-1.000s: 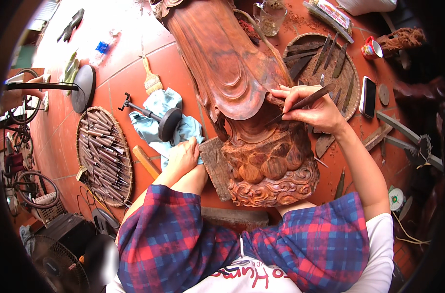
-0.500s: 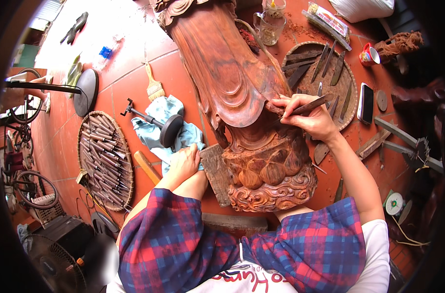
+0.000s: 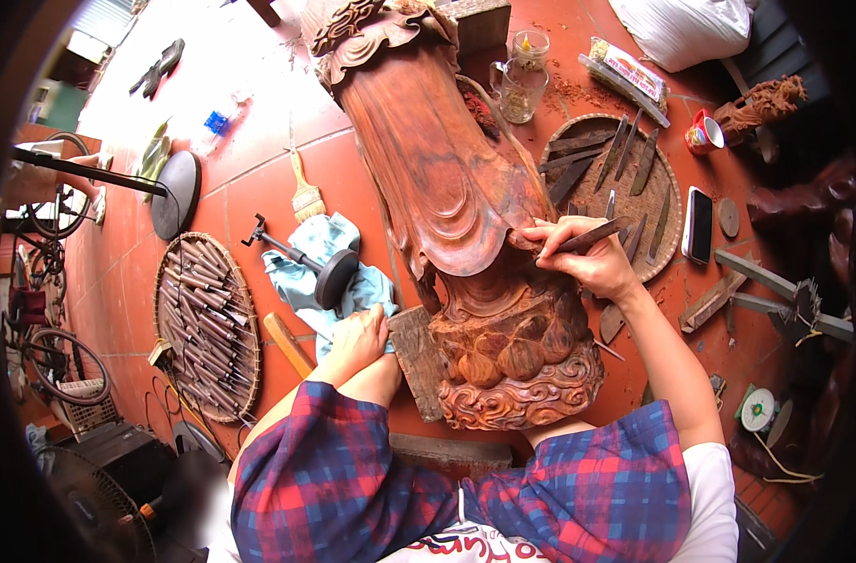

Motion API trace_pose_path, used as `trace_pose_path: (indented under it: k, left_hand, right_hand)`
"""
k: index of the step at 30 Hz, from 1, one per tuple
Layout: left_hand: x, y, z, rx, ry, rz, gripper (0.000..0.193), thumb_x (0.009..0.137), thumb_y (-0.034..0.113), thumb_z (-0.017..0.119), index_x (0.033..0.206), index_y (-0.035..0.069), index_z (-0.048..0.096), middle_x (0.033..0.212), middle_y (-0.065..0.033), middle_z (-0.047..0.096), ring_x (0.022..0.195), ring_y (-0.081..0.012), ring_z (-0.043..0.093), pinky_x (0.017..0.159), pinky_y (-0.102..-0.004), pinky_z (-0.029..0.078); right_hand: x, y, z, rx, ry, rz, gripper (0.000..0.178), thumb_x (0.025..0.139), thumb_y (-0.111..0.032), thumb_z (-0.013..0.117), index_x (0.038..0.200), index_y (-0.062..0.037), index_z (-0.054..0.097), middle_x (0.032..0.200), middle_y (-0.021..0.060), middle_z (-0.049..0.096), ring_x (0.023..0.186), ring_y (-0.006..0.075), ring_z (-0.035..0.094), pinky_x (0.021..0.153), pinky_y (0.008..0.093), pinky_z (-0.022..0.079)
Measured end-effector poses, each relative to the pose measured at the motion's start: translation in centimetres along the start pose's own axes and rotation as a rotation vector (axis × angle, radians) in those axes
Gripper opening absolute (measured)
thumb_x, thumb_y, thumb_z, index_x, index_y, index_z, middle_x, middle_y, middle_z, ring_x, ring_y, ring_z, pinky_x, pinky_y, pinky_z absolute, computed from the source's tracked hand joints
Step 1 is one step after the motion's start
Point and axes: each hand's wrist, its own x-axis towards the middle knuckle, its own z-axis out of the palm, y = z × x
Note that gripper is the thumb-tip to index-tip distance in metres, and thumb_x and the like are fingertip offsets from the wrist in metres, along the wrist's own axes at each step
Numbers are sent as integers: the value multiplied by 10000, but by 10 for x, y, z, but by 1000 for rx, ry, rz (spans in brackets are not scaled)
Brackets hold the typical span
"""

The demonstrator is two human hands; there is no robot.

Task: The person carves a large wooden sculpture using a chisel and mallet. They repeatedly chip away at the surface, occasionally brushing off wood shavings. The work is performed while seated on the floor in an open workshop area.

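A large reddish-brown wood carving [image 3: 447, 169] lies before me, with flowing folds and a base of petals and curls. My right hand [image 3: 588, 258] is closed on a slim dark carving tool [image 3: 592, 235] in a pen-like grip. Its fingers press at the edge of the carved folds, and they hide the tool's working end. My left hand [image 3: 358, 340] rests on my left knee with its fingers curled. What they hold, if anything, is hidden. Beside that hand are a light blue cloth [image 3: 376, 286] and a rough wood block [image 3: 416, 361] against the carved base.
Several flat dark tools lie on a round woven tray [image 3: 667, 239] at right, near a phone [image 3: 698, 225]. At left, a second woven tray [image 3: 256, 324] holds many handled chisels. A brush [image 3: 306, 197], a mallet-like handle [image 3: 287, 342] and glass mugs [image 3: 522, 89] stand or lie around the carving.
The whole view has shifted slightly, so the scene sits lower and more of the carving's top shows. My right hand keeps its grip at the fold edge; my left hand stays on the knee.
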Motion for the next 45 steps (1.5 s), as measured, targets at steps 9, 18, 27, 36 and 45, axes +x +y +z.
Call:
trace_pose_path:
  k: [9,18,27,36,45]
  left_hand:
    - [1,1,1,72,-6,-11,140,869,161,553,847,45,477,660,-177,593,632,-359,616,572,-460,489]
    - [1,-1,1,18,-8,-8,155,873,178,559,864,41,487,657,-185,601,599,-371,609,555,-458,491]
    - [-3,1,-2,61,-39,-11,200,892,223,524,825,37,494,641,-175,603,605,-358,622,549,-464,479]
    - [-8,-3,4,93,-46,-25,260,922,303,475,865,52,515,665,-190,639,620,-375,644,539,-481,497]
    - [-7,-13,18,65,15,-1,272,937,315,470,871,53,496,655,-187,619,601,-394,614,501,-504,462]
  right_hand:
    - [1,4,4,13,73,-119,120,756,95,688,823,3,652,872,84,660,1031,243,641,993,385,451]
    - [0,4,5,-21,100,-104,132,727,109,682,799,1,661,912,122,672,977,241,652,1024,426,425]
    - [-1,-6,-1,20,56,37,132,710,123,700,760,3,675,883,115,686,1029,252,645,1009,439,438]
    - [0,-1,-1,139,-6,71,119,761,104,676,836,14,656,1002,147,689,1049,235,635,960,368,483]
    - [0,-3,1,124,-22,23,126,763,100,675,854,14,663,1037,145,682,1078,234,624,1007,377,450]
